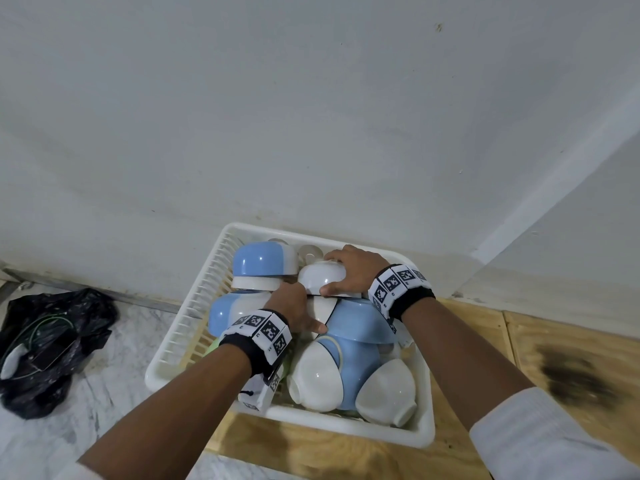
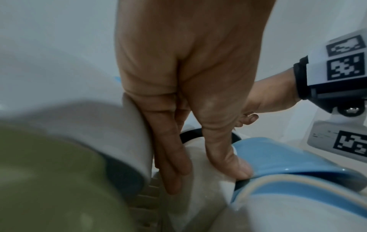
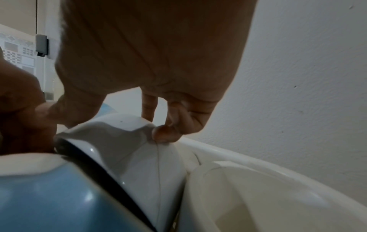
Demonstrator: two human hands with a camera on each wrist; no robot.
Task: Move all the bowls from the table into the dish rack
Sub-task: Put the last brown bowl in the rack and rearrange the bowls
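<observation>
White wall, wooden bench [image 1: 540, 344], white dish rack [image 1: 346, 426] piled with upturned bowls, right hand [image 1: 356, 270] grasping small white bowl [image 1: 320, 277], left hand [image 1: 294, 304] fingers straight, pressing between bowls.

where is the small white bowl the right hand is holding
In the head view the small white upside-down bowl sits mid-back in the white plastic dish rack, under the right hand.

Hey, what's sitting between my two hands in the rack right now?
A black-rimmed white bowl, wedged between the left hand and the right hand; the head view shows it.
</observation>
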